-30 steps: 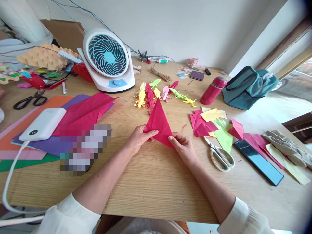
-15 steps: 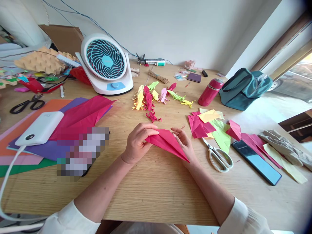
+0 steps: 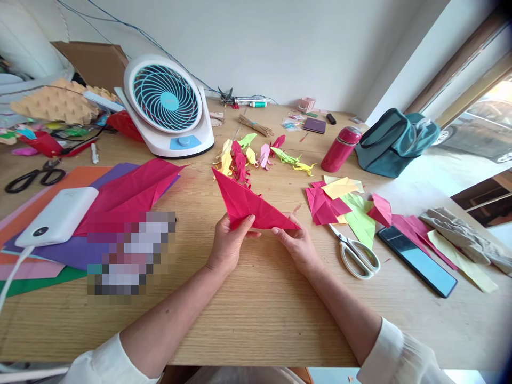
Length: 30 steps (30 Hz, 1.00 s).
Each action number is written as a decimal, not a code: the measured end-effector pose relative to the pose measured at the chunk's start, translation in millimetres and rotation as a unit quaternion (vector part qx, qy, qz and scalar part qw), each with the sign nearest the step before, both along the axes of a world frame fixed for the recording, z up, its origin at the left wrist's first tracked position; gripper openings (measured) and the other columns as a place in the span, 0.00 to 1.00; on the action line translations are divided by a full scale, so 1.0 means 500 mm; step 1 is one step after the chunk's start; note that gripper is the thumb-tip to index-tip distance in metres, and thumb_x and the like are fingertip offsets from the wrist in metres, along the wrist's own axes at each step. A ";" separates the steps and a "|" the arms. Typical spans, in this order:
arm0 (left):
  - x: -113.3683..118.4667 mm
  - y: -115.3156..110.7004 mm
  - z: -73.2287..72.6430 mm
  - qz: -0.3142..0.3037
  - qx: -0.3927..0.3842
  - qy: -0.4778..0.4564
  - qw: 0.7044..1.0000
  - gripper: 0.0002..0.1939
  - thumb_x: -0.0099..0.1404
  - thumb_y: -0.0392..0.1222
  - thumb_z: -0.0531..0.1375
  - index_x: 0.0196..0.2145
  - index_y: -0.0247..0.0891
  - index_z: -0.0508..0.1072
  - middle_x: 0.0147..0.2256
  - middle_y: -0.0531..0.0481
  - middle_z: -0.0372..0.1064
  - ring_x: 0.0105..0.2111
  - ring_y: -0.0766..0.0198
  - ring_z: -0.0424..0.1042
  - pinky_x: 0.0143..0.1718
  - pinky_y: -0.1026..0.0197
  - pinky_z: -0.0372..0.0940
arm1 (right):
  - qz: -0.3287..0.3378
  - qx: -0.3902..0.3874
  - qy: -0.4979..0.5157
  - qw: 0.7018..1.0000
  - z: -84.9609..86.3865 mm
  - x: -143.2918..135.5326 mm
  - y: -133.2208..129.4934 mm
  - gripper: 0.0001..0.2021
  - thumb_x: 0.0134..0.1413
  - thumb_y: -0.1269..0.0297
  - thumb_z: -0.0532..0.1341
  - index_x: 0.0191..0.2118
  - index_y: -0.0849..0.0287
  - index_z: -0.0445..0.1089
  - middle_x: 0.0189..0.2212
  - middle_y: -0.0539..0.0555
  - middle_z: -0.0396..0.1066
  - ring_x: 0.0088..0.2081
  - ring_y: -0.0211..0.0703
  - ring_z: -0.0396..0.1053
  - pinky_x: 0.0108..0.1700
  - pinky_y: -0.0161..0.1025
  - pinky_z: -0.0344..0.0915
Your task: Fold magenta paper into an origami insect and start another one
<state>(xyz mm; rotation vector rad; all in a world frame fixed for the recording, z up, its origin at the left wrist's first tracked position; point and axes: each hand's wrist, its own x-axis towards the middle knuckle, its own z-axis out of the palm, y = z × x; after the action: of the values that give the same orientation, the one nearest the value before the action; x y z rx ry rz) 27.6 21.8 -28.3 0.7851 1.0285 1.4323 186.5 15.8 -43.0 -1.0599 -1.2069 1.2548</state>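
Note:
Between my hands, raised over the table, is a creased red sheet of paper folded to a long triangular shape. My left hand pinches its lower left edge, thumb in front and fingers partly hidden behind. At the lower right corner my right hand grips it between thumb and fingers. One sharp point rises to the upper left. Beyond the paper lie several small folded paper figures in red, yellow, green and pink, some partly covered by it.
White-handled scissors, a phone and paper pieces lie to the right. On the left are coloured sheets, a white power bank and black scissors. A fan, red flask and teal bag stand behind.
The red paper has been turned, so a point now reaches up to the left and its broad face shows. My left hand has shifted from its top edge to its lower edge.

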 end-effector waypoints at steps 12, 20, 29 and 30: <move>-0.016 0.001 -0.012 -0.236 0.025 -0.007 0.971 0.15 0.54 0.38 0.68 0.42 0.40 0.79 0.38 0.49 0.80 0.43 0.58 0.77 0.49 0.57 0.68 | -0.093 -0.013 0.158 0.983 0.009 0.039 0.020 0.13 0.48 0.54 0.69 0.30 0.54 0.67 0.28 0.48 0.70 0.29 0.38 0.66 0.34 0.35 0.66; -0.038 0.016 -0.002 -0.328 -0.034 -0.013 0.944 0.19 0.65 0.53 0.62 0.46 0.37 0.78 0.41 0.42 0.79 0.38 0.59 0.77 0.40 0.60 0.69 | -0.024 0.000 0.013 1.000 0.017 0.047 0.012 0.17 0.49 0.47 0.69 0.32 0.55 0.72 0.30 0.51 0.73 0.31 0.41 0.67 0.35 0.37 0.67; -0.023 0.010 0.001 -0.310 0.019 0.137 0.941 0.15 0.55 0.49 0.70 0.28 0.36 0.72 0.27 0.55 0.71 0.28 0.67 0.68 0.34 0.64 0.62 | -0.004 -0.015 -0.008 1.000 0.011 0.039 0.013 0.19 0.48 0.45 0.69 0.34 0.57 0.73 0.29 0.50 0.74 0.30 0.40 0.68 0.33 0.35 0.67; -0.023 0.011 0.000 -0.295 0.021 0.150 0.943 0.15 0.56 0.48 0.69 0.27 0.36 0.71 0.26 0.56 0.69 0.27 0.69 0.66 0.32 0.65 0.61 | 0.003 -0.020 -0.007 1.000 0.012 0.038 0.012 0.19 0.49 0.45 0.69 0.34 0.57 0.73 0.29 0.50 0.74 0.30 0.41 0.69 0.33 0.35 0.67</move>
<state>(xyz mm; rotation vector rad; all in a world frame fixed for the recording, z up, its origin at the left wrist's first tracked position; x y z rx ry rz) 16.1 27.3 -28.4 1.2470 0.8813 0.8339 205.7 21.6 -36.9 -1.0963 -1.2014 1.2827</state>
